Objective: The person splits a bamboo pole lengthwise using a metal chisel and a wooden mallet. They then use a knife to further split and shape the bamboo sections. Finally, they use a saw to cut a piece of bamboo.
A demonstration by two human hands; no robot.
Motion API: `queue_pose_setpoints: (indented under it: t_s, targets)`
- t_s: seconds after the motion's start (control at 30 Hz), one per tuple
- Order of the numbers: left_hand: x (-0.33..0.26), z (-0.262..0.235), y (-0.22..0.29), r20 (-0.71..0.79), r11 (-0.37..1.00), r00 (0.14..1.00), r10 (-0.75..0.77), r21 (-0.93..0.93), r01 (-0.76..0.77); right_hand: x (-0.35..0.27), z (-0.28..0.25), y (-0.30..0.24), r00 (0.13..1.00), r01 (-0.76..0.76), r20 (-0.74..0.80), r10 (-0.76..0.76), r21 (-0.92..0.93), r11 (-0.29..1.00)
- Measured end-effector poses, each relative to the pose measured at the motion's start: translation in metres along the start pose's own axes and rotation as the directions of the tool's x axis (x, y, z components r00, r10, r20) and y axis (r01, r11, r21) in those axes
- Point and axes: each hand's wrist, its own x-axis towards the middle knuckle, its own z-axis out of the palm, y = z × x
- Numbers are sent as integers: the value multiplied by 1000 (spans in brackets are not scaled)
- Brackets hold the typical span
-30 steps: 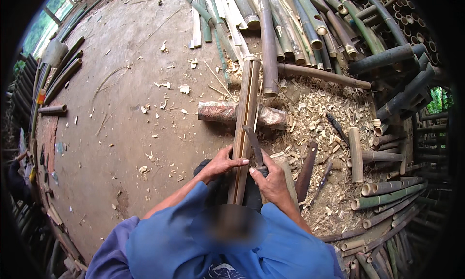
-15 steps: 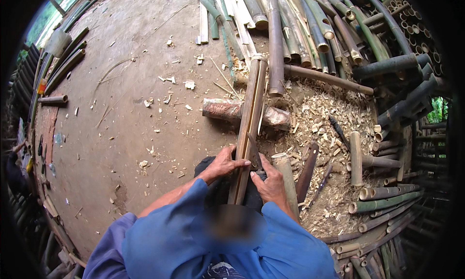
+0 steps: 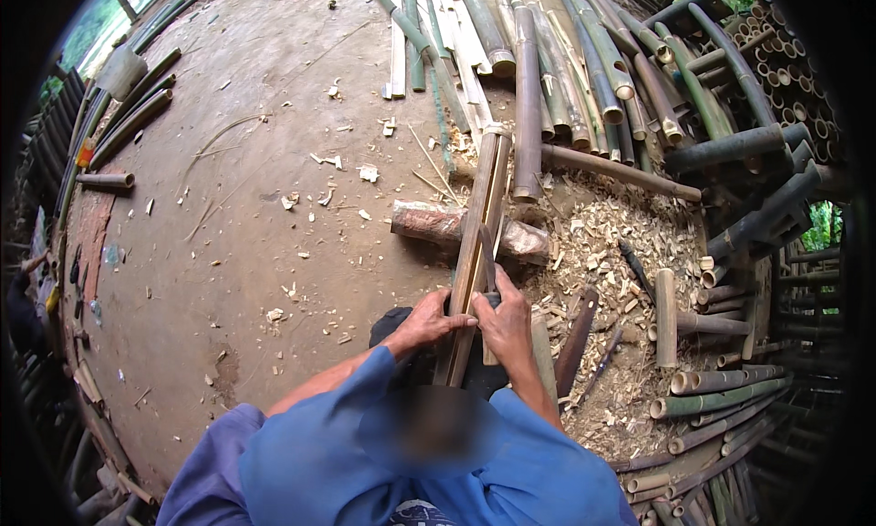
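Gripping the slotted bamboo [image 3: 481,193], thumb laid across, the left hand [image 3: 431,322] faces the right hand [image 3: 506,323], wrapped round a knife [image 3: 487,248].

One held blade [image 3: 488,260], one log [image 3: 425,221]

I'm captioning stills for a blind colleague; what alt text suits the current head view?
A person's right hand holds a dark-bladed knife at a long bamboo pole with a lengthwise gap, the left hand also on the pole. The pole lies across a short log on a brown floor; wood chips and more bamboo lie to the right.
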Motion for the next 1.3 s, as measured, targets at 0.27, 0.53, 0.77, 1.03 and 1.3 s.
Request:
queue_pose_setpoints:
  t_s: [0.27, 0.53, 0.77, 1.03, 1.3]
  targets:
    - [-3, -3, 14, 67, 997, 995, -75, -10, 76, 13, -3, 6, 975, 210, -76, -209, 0, 978]
    - [-4, -4, 10, 38, 992, 998, -49, 115, 44, 101, -11, -22, 997, 70, -20, -73, -117, 991]
    - [-1, 0, 13, 21, 993, 999, -41, 109, 39, 174, -13, -31, 985, 77, -138, -101, -167, 983]
    - [-8, -5, 3, -50, 1000, 999, -18, 16, 19, 109, -54, -37, 991, 11, -133, 10, 153, 988]
    - [26, -20, -6, 132, 958, 989, -66, -270, 99, 9, -80, 48, 941, -35, -249, 227, 599, 800]
